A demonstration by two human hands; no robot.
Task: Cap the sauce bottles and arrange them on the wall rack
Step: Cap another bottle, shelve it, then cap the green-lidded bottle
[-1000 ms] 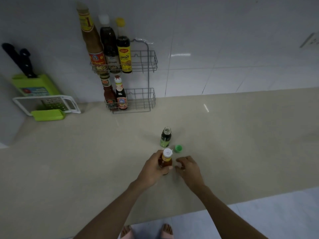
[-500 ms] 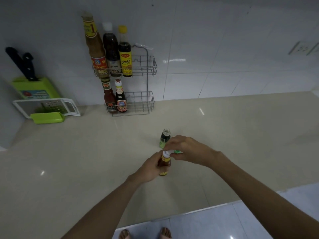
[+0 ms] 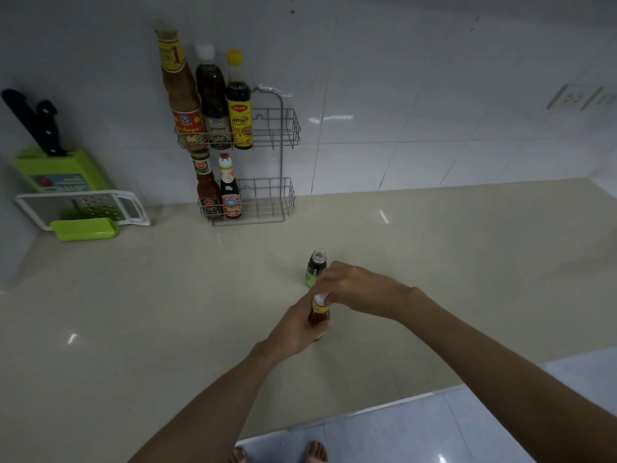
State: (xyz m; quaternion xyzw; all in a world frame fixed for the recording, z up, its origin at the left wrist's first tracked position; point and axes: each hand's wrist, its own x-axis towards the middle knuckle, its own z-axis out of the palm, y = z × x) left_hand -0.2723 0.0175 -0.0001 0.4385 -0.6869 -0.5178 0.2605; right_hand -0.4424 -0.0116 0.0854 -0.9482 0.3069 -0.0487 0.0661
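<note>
A small amber sauce bottle [image 3: 319, 316] with a white cap [image 3: 320, 298] stands on the beige counter. My left hand [image 3: 293, 329] grips its body. My right hand [image 3: 354, 287] comes over from the right with its fingers closed on the white cap. Just behind stands a small dark bottle with a green label [image 3: 315, 267], uncapped; its green cap is hidden behind my right hand. The wire wall rack [image 3: 277, 135] at the back holds three tall bottles [image 3: 213, 101] on its upper shelf and two small ones [image 3: 218, 192] on the lower shelf, all on the left side.
A green knife block [image 3: 58, 172] with black-handled knives and a white-and-green grater [image 3: 83, 212] sit at the back left. The counter's front edge [image 3: 384, 407] runs below my arms, with floor tiles and my feet beyond. A wall socket [image 3: 574, 98] is at the right.
My right hand rose from the counter beside the bottle onto its white cap and now grips it, covering the green cap. My left hand kept holding the bottle.
</note>
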